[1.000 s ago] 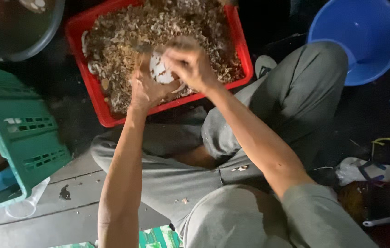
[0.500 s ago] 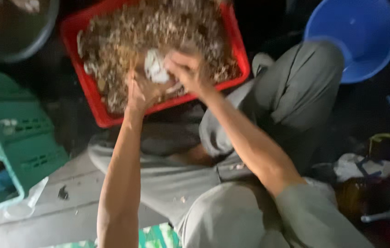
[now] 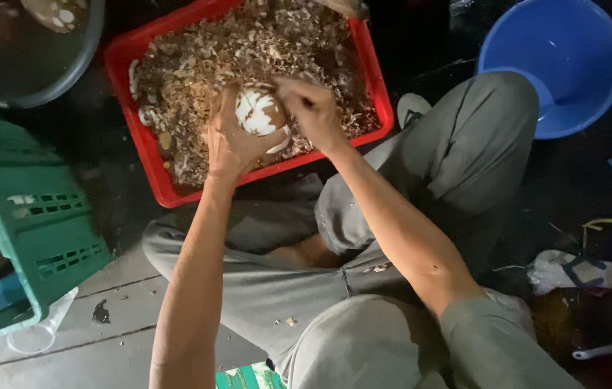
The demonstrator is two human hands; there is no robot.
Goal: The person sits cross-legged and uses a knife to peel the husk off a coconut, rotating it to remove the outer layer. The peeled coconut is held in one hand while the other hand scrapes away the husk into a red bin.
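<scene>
A grey plank floor [image 3: 115, 288] carries a red rectangular plastic crate [image 3: 141, 155] heaped with brown shavings, a green slotted plastic crate [image 3: 39, 216] at its left edge, and a round blue plastic basin [image 3: 558, 65] far right. A dark round metal bowl [image 3: 28, 79] sits top left, and a white sandal [image 3: 576, 274] lies at the right edge.

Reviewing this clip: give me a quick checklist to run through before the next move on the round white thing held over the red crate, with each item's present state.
1. Left hand cups the round white piece: ok.
2. Right hand touches its right side: ok.
3. Piece sits above the red crate, so scraps drop inside: ok.
4. Tool in the right fingers: cannot tell.
5. Blue tub within reach on the right: ok.
6. Lighting good enough to see the piece's surface: not ok, dim.
</scene>
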